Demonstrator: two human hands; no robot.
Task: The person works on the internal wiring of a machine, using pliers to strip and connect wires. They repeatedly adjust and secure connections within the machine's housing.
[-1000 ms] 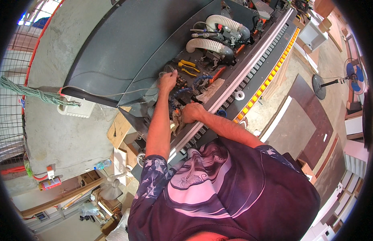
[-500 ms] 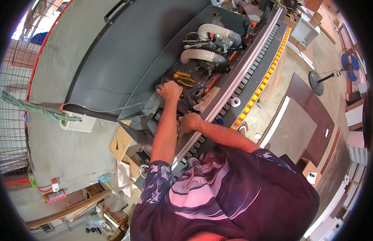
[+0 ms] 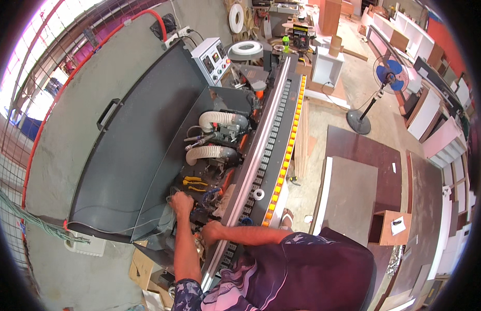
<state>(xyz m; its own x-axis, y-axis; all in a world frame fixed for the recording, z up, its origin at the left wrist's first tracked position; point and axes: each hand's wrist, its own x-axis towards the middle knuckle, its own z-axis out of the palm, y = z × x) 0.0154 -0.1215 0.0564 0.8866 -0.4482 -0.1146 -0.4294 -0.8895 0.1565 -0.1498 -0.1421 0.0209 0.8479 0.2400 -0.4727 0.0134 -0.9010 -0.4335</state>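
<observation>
My left hand (image 3: 182,202) is closed inside the open bay of a long dark machine (image 3: 147,135). A thin grey cable (image 3: 116,231) runs along the bay wall and loops up to its fingers, which seem to pinch it. Nearer the metal rail, my right hand (image 3: 212,232) is curled low among the machine parts; its fingertips and what they grip are hidden. Just beyond my left hand lie yellow-handled pliers (image 3: 194,182). Blue-and-dark fittings (image 3: 213,194) and a tan cloth-like piece (image 3: 225,201) sit to the right of them.
Two ribbed hoses (image 3: 212,154) arch over the mechanism farther along. A pale rail (image 3: 256,150) and a strip of yellow rollers (image 3: 288,155) edge the machine's right side, with a white tape roll (image 3: 258,194) beside them. A control box (image 3: 211,60) stands at the far end; a floor fan (image 3: 389,78) stands right.
The view has tilted up, so the machine sits lower and farther left and its control box now shows. Both hands stay at about the same spots inside the bay.
</observation>
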